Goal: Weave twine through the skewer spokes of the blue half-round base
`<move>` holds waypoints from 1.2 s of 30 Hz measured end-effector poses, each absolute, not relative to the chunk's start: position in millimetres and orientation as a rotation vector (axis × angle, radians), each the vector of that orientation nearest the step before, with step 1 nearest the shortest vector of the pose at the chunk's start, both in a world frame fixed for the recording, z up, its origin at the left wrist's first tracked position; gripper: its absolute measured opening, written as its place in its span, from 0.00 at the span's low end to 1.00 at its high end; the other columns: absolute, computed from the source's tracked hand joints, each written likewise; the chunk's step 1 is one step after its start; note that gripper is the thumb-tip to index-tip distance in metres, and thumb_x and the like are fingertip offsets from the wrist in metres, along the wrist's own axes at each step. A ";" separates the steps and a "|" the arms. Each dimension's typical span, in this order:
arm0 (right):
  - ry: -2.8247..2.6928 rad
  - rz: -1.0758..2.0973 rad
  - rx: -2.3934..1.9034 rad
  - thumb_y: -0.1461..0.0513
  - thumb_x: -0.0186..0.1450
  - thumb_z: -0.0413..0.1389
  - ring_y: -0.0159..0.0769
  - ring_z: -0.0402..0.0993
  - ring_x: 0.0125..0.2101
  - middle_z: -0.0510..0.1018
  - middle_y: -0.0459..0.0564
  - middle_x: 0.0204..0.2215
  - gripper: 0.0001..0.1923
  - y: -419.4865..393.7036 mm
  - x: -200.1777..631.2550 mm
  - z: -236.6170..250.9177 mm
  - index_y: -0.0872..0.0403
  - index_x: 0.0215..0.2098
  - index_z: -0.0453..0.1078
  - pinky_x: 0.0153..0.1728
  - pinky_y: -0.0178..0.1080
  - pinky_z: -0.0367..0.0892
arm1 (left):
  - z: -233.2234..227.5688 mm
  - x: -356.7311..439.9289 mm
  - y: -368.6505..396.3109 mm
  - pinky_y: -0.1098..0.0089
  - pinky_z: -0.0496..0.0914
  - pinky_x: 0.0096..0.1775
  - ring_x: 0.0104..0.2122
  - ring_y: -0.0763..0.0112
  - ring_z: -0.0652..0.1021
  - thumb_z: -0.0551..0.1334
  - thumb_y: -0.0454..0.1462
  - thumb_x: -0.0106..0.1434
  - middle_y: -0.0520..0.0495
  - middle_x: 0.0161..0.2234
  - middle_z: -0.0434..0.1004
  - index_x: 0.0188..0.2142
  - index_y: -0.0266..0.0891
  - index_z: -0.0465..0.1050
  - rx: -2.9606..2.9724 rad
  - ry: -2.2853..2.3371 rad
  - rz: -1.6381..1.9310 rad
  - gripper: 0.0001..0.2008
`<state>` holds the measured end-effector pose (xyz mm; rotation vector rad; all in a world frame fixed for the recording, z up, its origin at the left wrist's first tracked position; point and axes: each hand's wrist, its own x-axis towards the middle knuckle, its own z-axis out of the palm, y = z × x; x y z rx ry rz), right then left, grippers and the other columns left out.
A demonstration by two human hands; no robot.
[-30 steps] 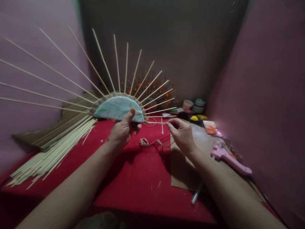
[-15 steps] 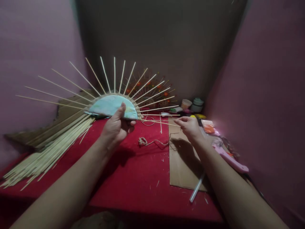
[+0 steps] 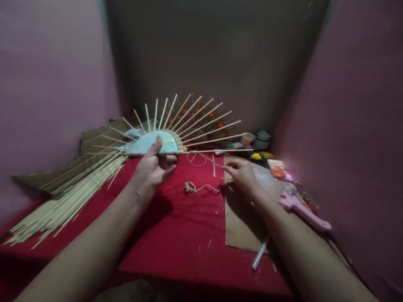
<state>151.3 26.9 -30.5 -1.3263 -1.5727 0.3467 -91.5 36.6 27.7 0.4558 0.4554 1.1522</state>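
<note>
My left hand (image 3: 157, 165) grips a half-round light blue piece (image 3: 146, 143) by its straight lower edge, thumb on the front face and fingers beneath. Thin wooden sticks (image 3: 201, 122) fan out from its curved edge, which is bound with woven twine (image 3: 179, 140). To the right, my right hand (image 3: 241, 172) pinches a strand of twine (image 3: 217, 163) that runs toward the piece's right end. A small tangle of twine (image 3: 190, 187) lies on the red cloth below, with a tail leading toward my right hand.
A bundle of sticks (image 3: 72, 197) and folded cardboard (image 3: 103, 136) lie left. Under my right arm are a cardboard sheet (image 3: 239, 226) and a glue stick (image 3: 260, 254). A pink glue gun (image 3: 304, 212), orange packet (image 3: 277, 168) and jars (image 3: 262, 139) stand right. Behind is a flower-decorated stick fan (image 3: 212, 113).
The blue piece has turned, so its left sticks look shorter and the right ones reach further right. My right hand has moved slightly left and down, drawing the twine.
</note>
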 end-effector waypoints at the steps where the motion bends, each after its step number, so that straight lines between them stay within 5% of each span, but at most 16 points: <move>1: -1.636 0.218 -1.343 0.63 0.53 0.56 0.38 0.67 0.31 0.74 0.51 0.25 0.05 24.9 145.2 -32.5 0.55 0.23 0.74 0.34 0.41 0.62 | 25.8 -89.3 35.6 0.76 0.62 0.13 0.13 0.77 0.66 0.51 0.46 0.64 0.52 0.18 0.63 0.28 0.36 0.65 0.457 0.459 1.135 0.16; 4: -1.630 0.135 -1.251 0.65 0.52 0.57 0.40 0.66 0.36 0.73 0.54 0.38 0.19 13.1 125.9 -27.7 0.53 0.43 0.73 0.37 0.42 0.62 | 19.3 -81.6 32.7 0.76 0.62 0.12 0.13 0.76 0.66 0.51 0.45 0.65 0.53 0.16 0.61 0.26 0.37 0.62 0.495 0.475 1.121 0.16; 7: -1.522 0.573 -1.085 0.64 0.55 0.55 0.29 0.59 0.21 0.70 0.45 0.26 0.23 -1.5 109.3 -13.8 0.49 0.50 0.67 0.24 0.36 0.60 | 16.3 -75.1 29.4 0.76 0.63 0.13 0.13 0.76 0.66 0.51 0.45 0.64 0.53 0.17 0.62 0.26 0.37 0.62 0.488 0.488 1.089 0.15; 13: -1.306 1.206 -0.747 0.58 0.58 0.56 0.25 0.61 0.17 0.69 0.43 0.20 0.10 -6.8 98.7 -15.2 0.54 0.35 0.72 0.16 0.31 0.54 | 17.2 -68.4 23.8 0.78 0.63 0.14 0.13 0.78 0.66 0.52 0.42 0.64 0.53 0.17 0.63 0.28 0.37 0.61 0.452 0.499 1.115 0.12; 18: -1.296 1.379 -0.702 0.57 0.58 0.57 0.21 0.49 0.13 0.58 0.37 0.12 0.11 -5.3 105.3 -17.1 0.56 0.32 0.73 0.14 0.30 0.44 | 17.6 -64.6 20.7 0.78 0.62 0.14 0.13 0.78 0.65 0.53 0.39 0.64 0.51 0.18 0.66 0.30 0.36 0.64 0.451 0.474 1.125 0.09; 25: -1.153 1.326 -0.778 0.58 0.53 0.61 0.20 0.42 0.12 0.55 0.35 0.09 0.09 -4.2 103.9 -13.5 0.56 0.23 0.70 0.13 0.31 0.38 | 12.7 -56.0 13.2 0.76 0.61 0.15 0.15 0.75 0.67 0.57 0.39 0.61 0.49 0.18 0.67 0.30 0.36 0.65 0.476 0.549 1.086 0.08; 36: -1.164 1.135 -0.931 0.56 0.51 0.62 0.21 0.49 0.13 0.62 0.37 0.13 0.11 -8.5 94.3 -17.7 0.55 0.22 0.68 0.15 0.31 0.44 | -0.8 -50.2 14.2 0.64 0.68 0.23 0.22 0.60 0.75 0.59 0.39 0.57 0.43 0.25 0.74 0.34 0.35 0.67 0.590 0.517 1.044 0.08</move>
